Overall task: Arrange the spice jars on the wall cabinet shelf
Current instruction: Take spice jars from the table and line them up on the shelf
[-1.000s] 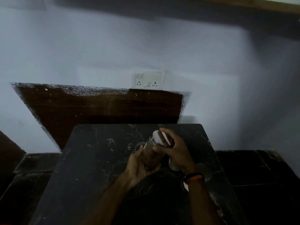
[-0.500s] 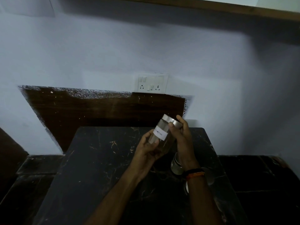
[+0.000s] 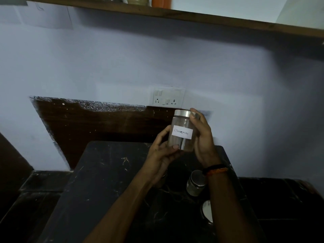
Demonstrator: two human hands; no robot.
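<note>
The cinnamon jar (image 3: 182,131) is held upright between both hands, long axis vertical. The left hand (image 3: 162,155) cups its base and lower side; the right hand (image 3: 202,137) closes on its far side, fingertips at the metal lid (image 3: 183,113). The wooden shelf (image 3: 175,14) lies well above both hands, so placement likely needs a straight upward lift. The jar is clear, with a handwritten white label.

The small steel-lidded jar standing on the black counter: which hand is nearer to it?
Right. The small jar stands just beside the right wrist, below the right hand; the left hand is farther, up and to its left.
</note>
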